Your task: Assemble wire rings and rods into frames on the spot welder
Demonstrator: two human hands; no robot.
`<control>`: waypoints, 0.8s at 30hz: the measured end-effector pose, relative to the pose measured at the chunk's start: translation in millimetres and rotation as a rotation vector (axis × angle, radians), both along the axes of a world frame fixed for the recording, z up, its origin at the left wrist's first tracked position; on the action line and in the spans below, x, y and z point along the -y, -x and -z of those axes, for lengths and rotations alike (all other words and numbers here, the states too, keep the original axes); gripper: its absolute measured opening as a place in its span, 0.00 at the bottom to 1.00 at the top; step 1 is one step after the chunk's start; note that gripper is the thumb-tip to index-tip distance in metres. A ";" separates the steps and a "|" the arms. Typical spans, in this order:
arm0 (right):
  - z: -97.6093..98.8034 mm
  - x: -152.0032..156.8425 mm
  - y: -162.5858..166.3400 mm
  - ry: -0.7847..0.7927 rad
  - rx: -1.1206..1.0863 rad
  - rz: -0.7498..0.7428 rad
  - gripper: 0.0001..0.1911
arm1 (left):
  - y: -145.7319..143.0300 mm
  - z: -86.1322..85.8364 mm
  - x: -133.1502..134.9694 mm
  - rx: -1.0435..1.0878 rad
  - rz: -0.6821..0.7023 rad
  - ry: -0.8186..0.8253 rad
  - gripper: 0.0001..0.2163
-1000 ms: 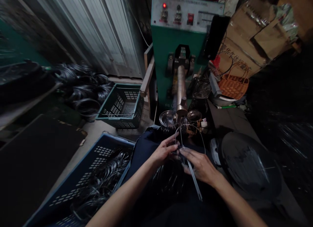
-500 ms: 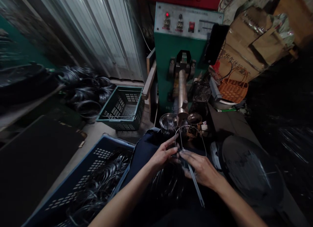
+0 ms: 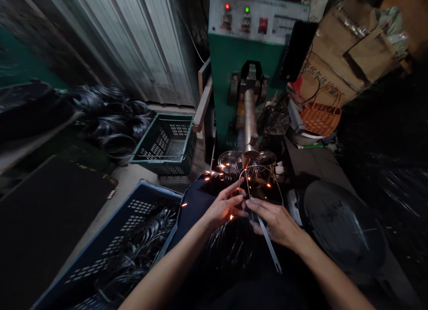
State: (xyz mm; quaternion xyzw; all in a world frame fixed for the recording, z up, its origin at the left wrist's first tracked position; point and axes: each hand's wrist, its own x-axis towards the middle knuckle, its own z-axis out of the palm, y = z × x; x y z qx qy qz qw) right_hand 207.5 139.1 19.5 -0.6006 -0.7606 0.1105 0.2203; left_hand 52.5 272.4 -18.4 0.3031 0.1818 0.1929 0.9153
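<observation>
My left hand (image 3: 227, 205) is closed, its fingers pinching the left side of a thin metal wire ring (image 3: 279, 187). The ring's top reaches the welder's electrode tip (image 3: 245, 163), where a thin rod also touches it. My right hand (image 3: 276, 223) is closed around a bundle of thin straight metal rods (image 3: 270, 250) that slants down to the right; one rod runs up to the tip. Orange sparks (image 3: 221, 176) fly out around the contact point. Above it, the metal arm (image 3: 249, 118) of the green spot welder (image 3: 224, 60) points toward me. My fingertips partly hide the ring.
A blue crate (image 3: 129, 212) holding wire rings stands at my left. Beyond it are a green crate (image 3: 160, 163) and heaped wire coils (image 3: 110, 109). A round black lid-like object (image 3: 341, 225) lies at right, near a wicker basket (image 3: 321, 118) and cardboard box (image 3: 354, 56).
Sparks have burst out at the electrode tip, and a green light has come on beside the red one. My hands keep their hold and have barely moved. The view has tilted slightly.
</observation>
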 end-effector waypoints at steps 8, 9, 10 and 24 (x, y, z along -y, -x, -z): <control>-0.7 -30.1 -19.4 -0.054 0.169 0.106 0.14 | -19.3 -1.1 -41.7 -0.101 -0.113 -0.081 0.30; -1.4 -37.8 -24.8 -0.070 0.222 0.119 0.10 | -24.1 -2.6 -52.1 -0.112 -0.140 -0.101 0.30; -2.1 -45.5 -30.3 -0.091 0.264 0.125 0.08 | -28.8 -4.4 -62.3 -0.118 -0.162 -0.119 0.29; -11.0 -93.1 -57.8 -0.168 0.155 0.151 0.08 | -60.7 -17.8 -117.3 -0.159 -0.257 -0.183 0.22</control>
